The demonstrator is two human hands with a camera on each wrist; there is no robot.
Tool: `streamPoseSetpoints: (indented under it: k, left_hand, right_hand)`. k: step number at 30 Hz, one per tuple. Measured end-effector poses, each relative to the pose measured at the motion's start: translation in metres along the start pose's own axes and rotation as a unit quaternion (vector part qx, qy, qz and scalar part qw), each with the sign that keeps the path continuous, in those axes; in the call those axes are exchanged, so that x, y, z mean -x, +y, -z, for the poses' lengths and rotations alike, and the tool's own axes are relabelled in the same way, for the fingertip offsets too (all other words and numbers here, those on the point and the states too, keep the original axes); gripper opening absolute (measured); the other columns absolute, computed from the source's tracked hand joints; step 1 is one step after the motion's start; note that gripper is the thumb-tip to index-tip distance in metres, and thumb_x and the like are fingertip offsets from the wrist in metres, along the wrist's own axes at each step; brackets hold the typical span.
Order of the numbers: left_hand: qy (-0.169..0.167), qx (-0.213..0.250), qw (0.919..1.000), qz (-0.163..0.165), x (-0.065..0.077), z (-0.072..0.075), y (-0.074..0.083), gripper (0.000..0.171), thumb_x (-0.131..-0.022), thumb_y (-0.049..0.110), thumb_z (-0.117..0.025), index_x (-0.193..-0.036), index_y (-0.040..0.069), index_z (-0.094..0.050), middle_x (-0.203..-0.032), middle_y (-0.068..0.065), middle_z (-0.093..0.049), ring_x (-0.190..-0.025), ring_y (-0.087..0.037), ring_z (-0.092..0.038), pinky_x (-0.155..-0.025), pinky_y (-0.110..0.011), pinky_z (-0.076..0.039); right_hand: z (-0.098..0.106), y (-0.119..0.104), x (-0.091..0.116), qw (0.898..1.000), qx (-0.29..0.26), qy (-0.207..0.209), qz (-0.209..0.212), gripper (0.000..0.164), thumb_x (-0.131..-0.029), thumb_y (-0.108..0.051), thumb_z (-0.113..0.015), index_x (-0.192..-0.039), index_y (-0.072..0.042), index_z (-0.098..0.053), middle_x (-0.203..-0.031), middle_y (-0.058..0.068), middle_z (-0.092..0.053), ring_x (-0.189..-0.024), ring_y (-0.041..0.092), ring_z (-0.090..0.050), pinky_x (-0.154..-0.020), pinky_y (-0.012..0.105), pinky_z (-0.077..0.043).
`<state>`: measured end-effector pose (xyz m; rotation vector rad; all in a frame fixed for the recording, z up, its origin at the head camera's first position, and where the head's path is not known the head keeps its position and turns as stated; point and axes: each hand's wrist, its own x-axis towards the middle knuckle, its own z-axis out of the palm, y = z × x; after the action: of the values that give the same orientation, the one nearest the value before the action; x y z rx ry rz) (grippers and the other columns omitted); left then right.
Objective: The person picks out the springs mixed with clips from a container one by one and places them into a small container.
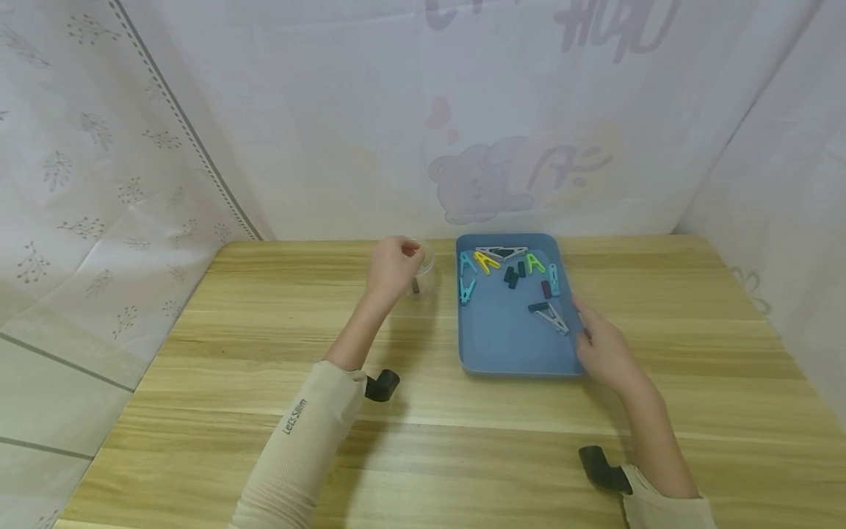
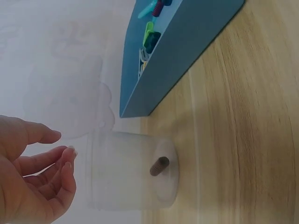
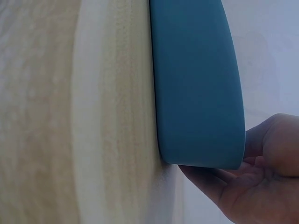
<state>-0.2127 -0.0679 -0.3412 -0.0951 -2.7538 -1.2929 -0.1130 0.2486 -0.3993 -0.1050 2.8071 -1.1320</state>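
My left hand [image 1: 391,266] is over the mouth of a clear plastic jar [image 2: 119,172]. In the left wrist view its thumb and fingertips are apart, with nothing between them. A short dark ribbed cylinder [image 2: 160,166] lies tilted at the bottom of the jar. My right hand [image 1: 604,349] grips the right wall of a blue tray [image 1: 509,349], thumb on the rim. Inside the tray are a yellow clothespin [image 1: 487,264], a green clothespin [image 1: 534,264], several light blue and grey ones, dark green cylinders [image 1: 512,280] and a dark red cylinder [image 1: 546,289].
The tray and jar stand side by side towards the back of a wooden table [image 1: 463,455]. Behind them hangs a pale printed curtain [image 1: 344,132], with more curtain at both sides. Black camera mounts [image 1: 382,386] stick out from both wrists.
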Motion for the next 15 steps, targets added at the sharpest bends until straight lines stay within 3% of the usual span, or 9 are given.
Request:
streamPoseSetpoints:
  k: [4,9,15]
  left_hand:
    - [-0.003,0.004,1.0000,0.000,0.000,-0.003,0.005,0.024,-0.096,0.013,-0.062,-0.111,-0.001,-0.073,-0.102,-0.014,-0.073,-0.095,-0.028,-0.067,-0.080,-0.037,-0.056]
    - [-0.014,-0.001,0.9999,-0.002,0.001,-0.009,0.011,0.025,-0.095,0.013,-0.062,-0.113,0.000,-0.072,-0.102,-0.012,-0.073,-0.095,-0.026,-0.067,-0.079,-0.037,-0.056]
    - [-0.017,-0.038,0.9987,-0.030,0.001,-0.016,0.018,0.022,-0.094,0.014,-0.065,-0.111,0.002,-0.074,-0.101,-0.011,-0.074,-0.096,-0.025,-0.067,-0.082,-0.035,-0.054]
  right_hand:
    - [0.001,0.000,-0.001,1.000,0.005,-0.007,0.001,0.061,-0.098,0.004,-0.037,-0.155,0.010,-0.014,-0.155,0.038,-0.020,-0.141,0.059,-0.021,-0.111,0.068,-0.024]
    - [0.002,0.000,-0.001,1.000,0.005,-0.008,0.004,0.061,-0.098,0.004,-0.038,-0.154,0.011,-0.015,-0.155,0.039,-0.021,-0.141,0.059,-0.022,-0.111,0.068,-0.024]
    - [0.003,0.000,0.000,1.000,0.001,-0.011,0.005,0.061,-0.099,0.004,-0.037,-0.155,0.010,-0.014,-0.156,0.038,-0.020,-0.141,0.059,-0.021,-0.111,0.069,-0.025]
